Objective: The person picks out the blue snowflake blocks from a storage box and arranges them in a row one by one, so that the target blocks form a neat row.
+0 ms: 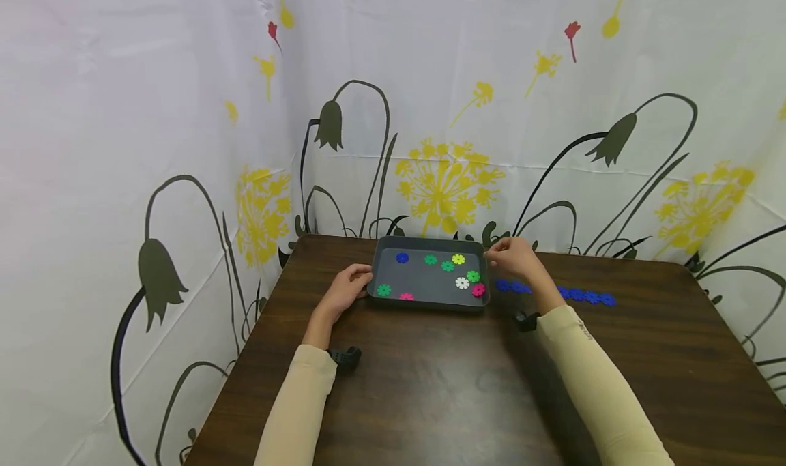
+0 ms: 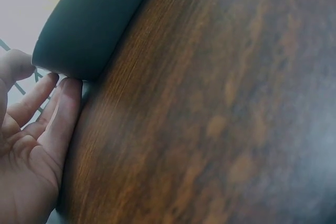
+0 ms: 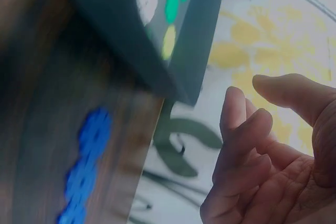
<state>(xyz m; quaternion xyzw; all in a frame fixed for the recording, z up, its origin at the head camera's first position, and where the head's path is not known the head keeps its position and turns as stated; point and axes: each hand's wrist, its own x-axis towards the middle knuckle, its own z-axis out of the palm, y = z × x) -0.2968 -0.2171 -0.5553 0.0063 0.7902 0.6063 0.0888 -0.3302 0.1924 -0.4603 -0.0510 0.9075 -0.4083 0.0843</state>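
Note:
A dark grey tray (image 1: 424, 303) rests on the table near its far edge. Inside lie several notched, flower-shaped plastic discs: a blue disc (image 1: 402, 257), a yellow disc (image 1: 458, 259), a white disc (image 1: 462, 283), green discs and pink ones. My left hand (image 1: 348, 288) touches the tray's left end; in the left wrist view its fairly straight fingers (image 2: 65, 103) meet the outer wall, thumb near the rim. Beside the far right corner is my right hand (image 1: 512, 256), loosely bent with nothing visible in its fingers. The right wrist view shows a gap between those fingers and the tray.
A row of blue discs (image 1: 577, 294) lies on the brown wooden table (image 1: 424, 384) right of the tray, partly hidden behind my right forearm. A white curtain (image 1: 430, 63) with printed flowers hangs behind the table and on its left side.

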